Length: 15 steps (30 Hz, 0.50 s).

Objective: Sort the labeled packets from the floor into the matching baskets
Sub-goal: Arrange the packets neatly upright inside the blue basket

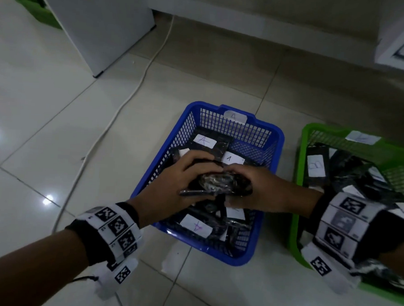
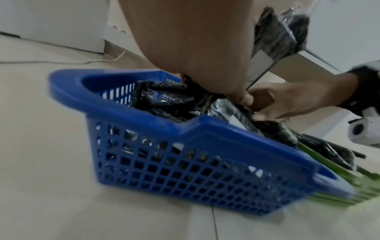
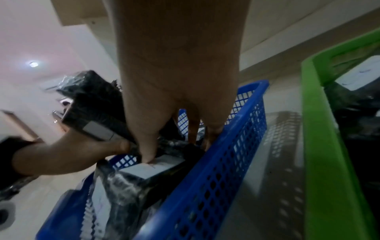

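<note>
Black packet [image 1: 214, 182] held between both hands above blue basket [image 1: 275, 142]. Left hand [image 1: 171, 186] curled around left end, right hand [image 1: 260, 191] pinching right end. Long axis left-right, roughly level. Green basket [image 1: 300, 158] just right.

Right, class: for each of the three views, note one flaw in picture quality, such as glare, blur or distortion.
Head view: dim, with ceiling lights glaring off the floor tiles. Left wrist view: motion blur smears the blue basket. Right wrist view: wide-angle stretch, the right hand looming large and soft, the green basket blurred.
</note>
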Tool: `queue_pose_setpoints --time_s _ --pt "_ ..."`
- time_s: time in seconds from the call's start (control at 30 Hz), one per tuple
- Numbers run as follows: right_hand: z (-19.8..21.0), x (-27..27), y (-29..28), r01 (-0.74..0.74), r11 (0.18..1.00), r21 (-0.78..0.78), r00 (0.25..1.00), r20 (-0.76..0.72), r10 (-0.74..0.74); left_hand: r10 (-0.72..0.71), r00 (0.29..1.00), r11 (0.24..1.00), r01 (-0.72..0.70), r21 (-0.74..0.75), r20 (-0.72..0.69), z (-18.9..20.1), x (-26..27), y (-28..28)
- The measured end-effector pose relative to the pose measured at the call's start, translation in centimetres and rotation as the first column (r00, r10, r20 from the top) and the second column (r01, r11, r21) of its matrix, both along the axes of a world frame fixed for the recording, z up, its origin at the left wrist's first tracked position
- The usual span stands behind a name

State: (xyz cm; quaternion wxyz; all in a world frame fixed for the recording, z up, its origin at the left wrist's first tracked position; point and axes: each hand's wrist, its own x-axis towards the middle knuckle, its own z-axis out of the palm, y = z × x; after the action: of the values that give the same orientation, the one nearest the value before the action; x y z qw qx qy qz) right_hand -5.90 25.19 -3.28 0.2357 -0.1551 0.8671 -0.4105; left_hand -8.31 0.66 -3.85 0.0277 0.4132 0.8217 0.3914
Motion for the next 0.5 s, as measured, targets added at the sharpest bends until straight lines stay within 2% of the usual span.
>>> queue_pose_setpoints --time_s 0.13,0.23,0.33,0.4,0.43,0.5 --pt "-0.2 1.1 -1.0 -0.024 1.000 0.008 0.981 -0.195 0.025 -0.076 0.984 0.990 0.055 -0.134 -0.158 -0.1 1.1 -1.4" --pt "-0.8 0.7 -1.2 -0.066 0.996 0.066 0.987 -0.144 0.075 -0.116 0.953 0.960 0.035 -0.277 -0.281 -0.3 1.4 -2.2" --pt "0.1 -1.6 -0.8 -0.055 0.990 0.129 0.995 0.084 0.045 -0.129 0.980 0.919 0.062 -0.390 -0.149 -0.4 1.4 -2.2" --pt "1.4 -4.1 -0.5 -0.046 0.983 0.179 0.968 0.250 0.000 -0.144 0.989 0.903 0.118 -0.412 -0.031 -0.2 1.1 -2.1" --pt "1.9 -5.4 -0.4 -0.043 0.978 0.204 0.963 0.270 -0.014 -0.153 0.988 0.902 0.138 -0.409 -0.005 -0.3 1.0 -2.1" --pt "2.1 -8.2 -0.1 -0.038 0.935 0.352 0.988 0.153 -0.017 -0.171 0.985 0.902 0.154 -0.404 -0.007 -0.4 0.7 -2.0"
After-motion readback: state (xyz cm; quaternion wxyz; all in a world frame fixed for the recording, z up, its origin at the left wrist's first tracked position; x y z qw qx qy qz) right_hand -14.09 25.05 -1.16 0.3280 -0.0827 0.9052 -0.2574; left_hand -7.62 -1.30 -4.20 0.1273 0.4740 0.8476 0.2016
